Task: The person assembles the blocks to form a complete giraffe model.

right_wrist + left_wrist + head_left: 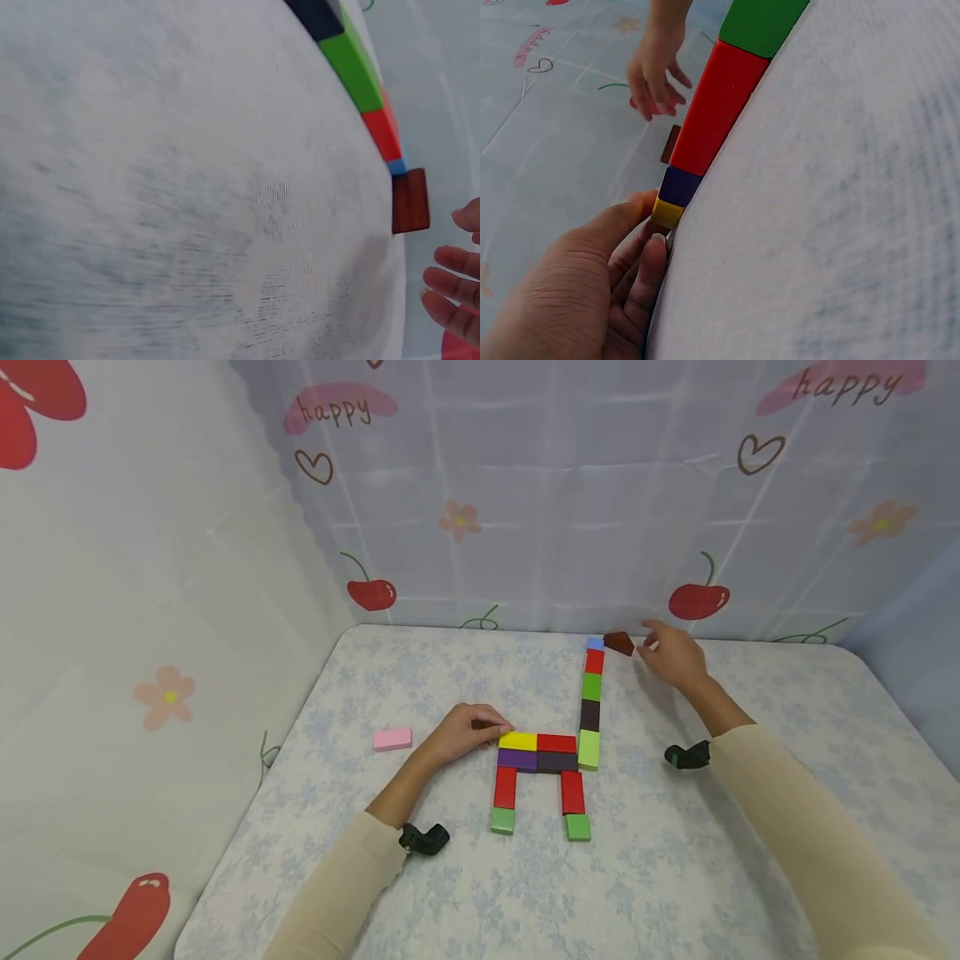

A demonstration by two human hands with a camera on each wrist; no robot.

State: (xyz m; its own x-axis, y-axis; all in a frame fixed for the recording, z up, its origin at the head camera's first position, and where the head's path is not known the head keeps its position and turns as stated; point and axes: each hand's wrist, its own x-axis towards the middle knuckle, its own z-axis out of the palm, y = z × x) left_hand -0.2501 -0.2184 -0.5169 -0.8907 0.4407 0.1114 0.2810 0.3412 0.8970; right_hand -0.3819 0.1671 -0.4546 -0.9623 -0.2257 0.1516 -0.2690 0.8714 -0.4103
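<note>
A flat figure of coloured blocks lies on the table. My left hand (pixel 468 731) is at its upper left corner, the thumb and index finger pinching the end of the yellow block (pixel 517 742). Under the yellow block lies a purple block (pixel 517 761); a red block (pixel 557 743) sits to its right. A column of blocks rises at the right, topped by a small blue block (pixel 595 644). Beside that blue block lies a dark brown five-sided block (pixel 619 643). My right hand (pixel 675 656) is just right of the brown block, fingers spread, holding nothing.
A pink block (pixel 392 739) lies apart on the left of the table (pixel 337 893). Two red blocks with green ends, such as the green block (pixel 503 821), form legs below the figure. A patterned curtain (pixel 525 527) hangs behind the table's far edge.
</note>
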